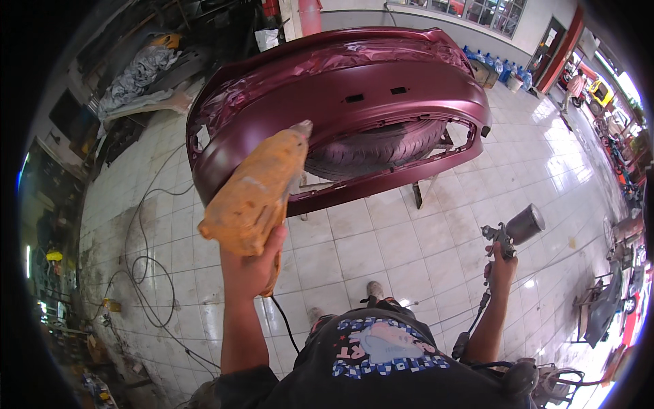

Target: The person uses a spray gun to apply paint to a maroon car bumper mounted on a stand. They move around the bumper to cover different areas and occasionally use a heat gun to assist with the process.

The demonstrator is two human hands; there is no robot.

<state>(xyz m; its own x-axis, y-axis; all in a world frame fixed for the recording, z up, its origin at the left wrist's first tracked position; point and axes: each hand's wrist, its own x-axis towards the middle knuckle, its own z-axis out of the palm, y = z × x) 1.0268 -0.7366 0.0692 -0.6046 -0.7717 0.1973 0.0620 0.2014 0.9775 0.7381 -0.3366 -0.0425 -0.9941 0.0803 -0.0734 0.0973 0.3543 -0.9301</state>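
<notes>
My left hand (pixel 255 273) is wrapped round the handle of a worn orange heat gun (pixel 255 191), held up with its metal nozzle toward a maroon car bumper (pixel 286 123). A black cord (pixel 285 320) hangs from its handle. Because the tool is nearer to me than the bumper, it hides part of it; whether they touch, I cannot tell, though they look apart. Lower on the right, my right hand (pixel 503 268) grips a spray gun (pixel 504 238) with a grey cup (pixel 526 225), and a hose runs down from it. The bumper has a matt look and wide openings.
A tyre (pixel 381 153) shows through the bumper's lower opening. Dark stand legs (pixel 417 195) reach the tiled floor (pixel 347 245). A hose (pixel 139 273) loops across the floor at left. Blue bottles (pixel 501 70) line the back wall. Crumpled covering (pixel 139 78) lies at far left. A person (pixel 574 90) is at far right.
</notes>
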